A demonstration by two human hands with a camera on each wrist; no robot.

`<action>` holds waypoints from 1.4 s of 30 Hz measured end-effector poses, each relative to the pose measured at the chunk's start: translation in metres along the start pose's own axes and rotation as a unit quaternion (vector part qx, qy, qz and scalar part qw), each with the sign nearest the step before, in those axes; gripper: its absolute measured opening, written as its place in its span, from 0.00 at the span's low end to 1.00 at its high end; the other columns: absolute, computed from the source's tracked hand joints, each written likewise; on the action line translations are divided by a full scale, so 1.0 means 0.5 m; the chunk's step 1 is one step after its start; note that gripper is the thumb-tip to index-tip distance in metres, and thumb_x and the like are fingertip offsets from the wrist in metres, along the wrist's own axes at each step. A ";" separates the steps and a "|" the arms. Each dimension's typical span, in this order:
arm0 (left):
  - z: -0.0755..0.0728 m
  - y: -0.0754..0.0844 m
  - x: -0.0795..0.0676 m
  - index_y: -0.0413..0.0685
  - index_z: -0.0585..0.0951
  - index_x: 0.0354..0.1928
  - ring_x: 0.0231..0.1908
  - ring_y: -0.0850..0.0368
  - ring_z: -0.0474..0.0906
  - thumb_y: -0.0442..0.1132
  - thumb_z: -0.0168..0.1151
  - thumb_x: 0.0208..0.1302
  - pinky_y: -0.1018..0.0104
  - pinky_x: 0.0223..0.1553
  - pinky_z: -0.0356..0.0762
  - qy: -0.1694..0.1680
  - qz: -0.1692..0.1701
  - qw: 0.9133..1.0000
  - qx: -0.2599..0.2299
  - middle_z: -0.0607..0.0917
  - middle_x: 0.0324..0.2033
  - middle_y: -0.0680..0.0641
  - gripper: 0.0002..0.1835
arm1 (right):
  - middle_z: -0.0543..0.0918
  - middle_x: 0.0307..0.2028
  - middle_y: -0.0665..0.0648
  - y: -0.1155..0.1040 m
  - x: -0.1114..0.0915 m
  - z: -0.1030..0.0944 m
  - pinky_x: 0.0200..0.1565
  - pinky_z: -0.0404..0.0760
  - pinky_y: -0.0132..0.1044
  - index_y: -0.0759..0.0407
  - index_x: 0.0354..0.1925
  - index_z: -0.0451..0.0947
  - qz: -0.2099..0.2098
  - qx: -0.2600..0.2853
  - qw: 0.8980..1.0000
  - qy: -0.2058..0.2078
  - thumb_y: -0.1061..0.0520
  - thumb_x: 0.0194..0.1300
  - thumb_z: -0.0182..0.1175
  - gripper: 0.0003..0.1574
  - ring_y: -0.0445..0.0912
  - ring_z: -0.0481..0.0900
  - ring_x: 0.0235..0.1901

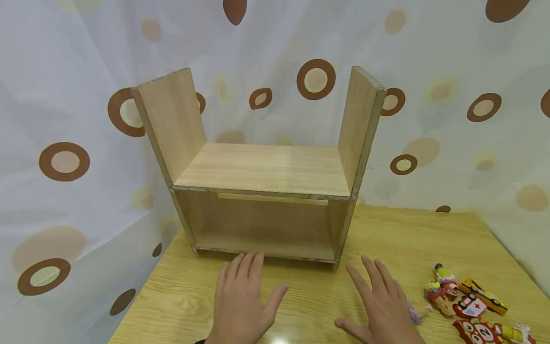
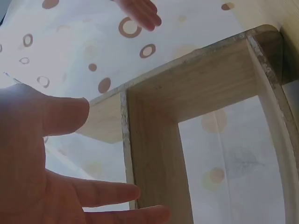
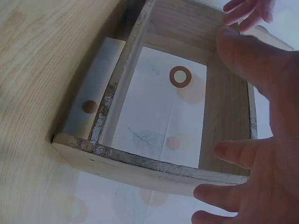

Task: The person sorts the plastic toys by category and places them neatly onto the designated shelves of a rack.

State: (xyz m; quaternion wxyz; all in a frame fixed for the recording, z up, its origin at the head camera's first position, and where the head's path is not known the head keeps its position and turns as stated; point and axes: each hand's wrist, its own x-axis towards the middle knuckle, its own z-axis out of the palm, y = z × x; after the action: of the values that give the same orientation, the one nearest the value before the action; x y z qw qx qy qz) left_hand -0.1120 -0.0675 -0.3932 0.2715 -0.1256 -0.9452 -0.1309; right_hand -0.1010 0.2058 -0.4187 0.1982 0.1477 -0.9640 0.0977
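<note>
A small wooden shelf (image 1: 262,169) stands upright on the table, with two tall side panels, a middle board and a lower compartment. In front of its bottom edge is my left hand (image 1: 240,298), fingers straight and thumb spread, holding nothing. My right hand (image 1: 380,306) hovers before the shelf's right corner, fingers apart and also holding nothing. Seen from the left wrist, the fingers (image 2: 107,193) overlap the edge of the shelf's board (image 2: 154,154). The right wrist view has the shelf's worn front edge (image 3: 154,161) beyond the spread fingers (image 3: 219,196).
Several small toys lie right of my right hand on the wooden table (image 1: 425,234), among them a red ambulance (image 1: 470,306), a yellow car (image 1: 483,296) and a red piece marked 2 (image 1: 477,332). A pinkish figure (image 1: 416,313) is beside that hand. Patterned cloth (image 1: 275,43) hangs behind.
</note>
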 end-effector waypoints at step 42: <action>0.125 -0.371 0.111 0.36 0.72 0.61 0.48 0.36 0.80 0.43 0.57 0.70 0.42 0.46 0.79 0.092 -0.284 0.925 -0.237 0.79 0.55 0.33 0.23 | 0.65 0.61 0.87 0.293 -0.075 -0.094 0.54 0.61 0.76 0.78 0.66 0.62 0.179 0.072 0.973 0.128 0.57 0.70 0.58 0.35 0.83 0.62 0.56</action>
State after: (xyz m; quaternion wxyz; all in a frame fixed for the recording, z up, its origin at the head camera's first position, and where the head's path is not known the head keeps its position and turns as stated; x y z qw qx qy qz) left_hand -0.2451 -0.2120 -0.4473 0.2708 0.0996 -0.8537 -0.4336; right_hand -0.0986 0.3638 -0.4109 0.2878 -0.0267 -0.9320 0.2189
